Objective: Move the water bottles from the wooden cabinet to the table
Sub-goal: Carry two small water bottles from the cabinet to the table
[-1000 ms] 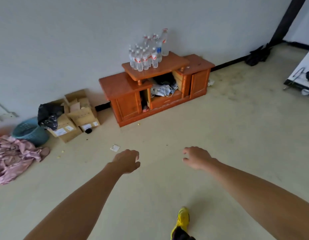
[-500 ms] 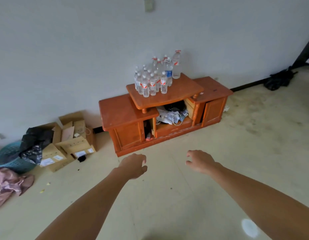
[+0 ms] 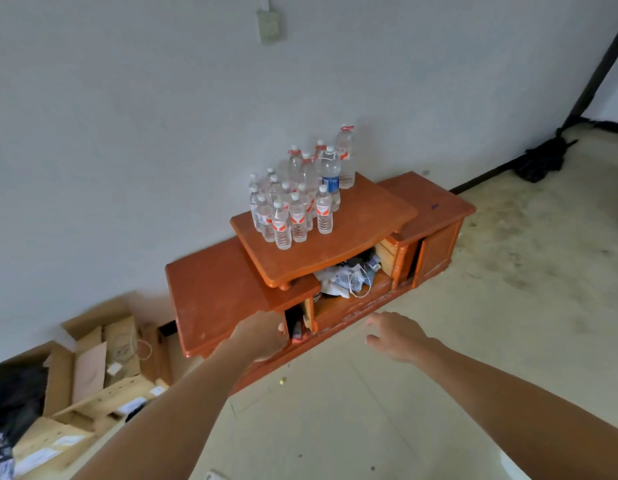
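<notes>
You have soft, even light with no hard shadows; the wall (image 3: 127,133) above your left hand (image 3: 261,336) and right hand (image 3: 396,336) reads flat grey. The only deep shade sits inside the cabinet (image 3: 214,289), just beyond your hands. The boxes (image 3: 103,368) left of your left hand smear with motion blur, while the bottles (image 3: 293,202) ahead stay fairly sharp. The wide lens bows straight lines towards the edges.

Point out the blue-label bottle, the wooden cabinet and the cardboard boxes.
blue-label bottle (image 3: 332,184): head view, on its blue label.
wooden cabinet (image 3: 217,292): head view, on its bare lower top.
cardboard boxes (image 3: 91,370): head view, on an open flap.
</notes>
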A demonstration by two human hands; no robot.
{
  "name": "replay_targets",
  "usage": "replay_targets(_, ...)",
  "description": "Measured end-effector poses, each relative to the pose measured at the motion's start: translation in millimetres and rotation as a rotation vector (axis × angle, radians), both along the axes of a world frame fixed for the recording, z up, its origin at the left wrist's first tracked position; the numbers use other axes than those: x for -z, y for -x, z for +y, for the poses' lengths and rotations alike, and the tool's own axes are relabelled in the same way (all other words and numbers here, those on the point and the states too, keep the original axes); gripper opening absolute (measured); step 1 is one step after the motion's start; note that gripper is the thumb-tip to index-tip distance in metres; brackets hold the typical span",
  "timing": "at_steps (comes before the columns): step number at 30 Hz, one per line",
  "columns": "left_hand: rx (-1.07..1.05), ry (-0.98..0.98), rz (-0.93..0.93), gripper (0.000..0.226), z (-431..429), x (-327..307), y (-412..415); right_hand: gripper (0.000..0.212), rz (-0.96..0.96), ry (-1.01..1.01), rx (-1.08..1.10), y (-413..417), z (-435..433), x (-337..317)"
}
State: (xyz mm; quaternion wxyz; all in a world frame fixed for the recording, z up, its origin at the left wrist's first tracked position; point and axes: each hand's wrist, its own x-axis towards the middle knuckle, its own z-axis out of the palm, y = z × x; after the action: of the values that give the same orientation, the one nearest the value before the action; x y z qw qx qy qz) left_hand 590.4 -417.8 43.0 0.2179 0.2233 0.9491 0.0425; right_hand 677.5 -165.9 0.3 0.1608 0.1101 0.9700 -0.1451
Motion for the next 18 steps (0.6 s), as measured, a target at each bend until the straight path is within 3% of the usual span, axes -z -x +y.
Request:
replay_targets(9,0.025,0.006,-0.038,0.033,82.2,44.1,163.3,0.046,-0.031,0.045,-0.005,167.0,87.2,29.3)
replay_targets(14,-0.068,0.013,-0.046,0.032,127.7,46.4,256.0,0.033,-0.032,0.042,-0.06,274.8,141.6,34.9)
replay_targets(18,-0.171,-0.051,-0.006,0.03,153.1,50.3,313.0,0.044,-0.012,-0.006,-0.114,361.2,175.7,26.3)
